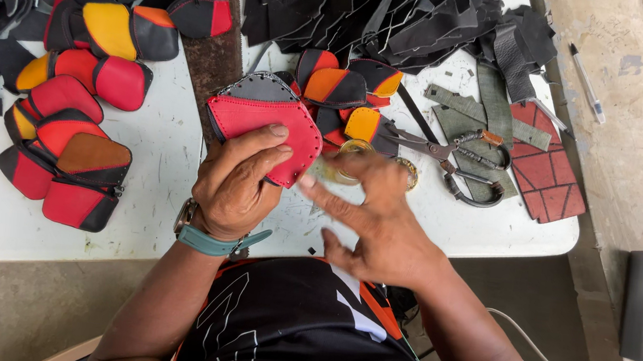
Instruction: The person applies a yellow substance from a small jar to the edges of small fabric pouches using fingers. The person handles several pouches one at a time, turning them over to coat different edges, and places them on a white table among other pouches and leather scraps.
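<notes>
Gripping a red leather panel [269,131] at its lower edge, my left hand [237,184] closes thumb and fingers on it, tilting the stitched face up above the white worktop [165,156]; my right hand [374,214] hovers just beside, fingers spread, holding nothing; scissors [459,159] lie near; sewn red, orange and black pieces [62,145] heap left.

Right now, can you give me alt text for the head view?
The left hand holds a red leather panel over a white table, while the right hand reaches toward it with fingers spread. Stitched red, orange and black pieces lie left, scissors right.
</notes>
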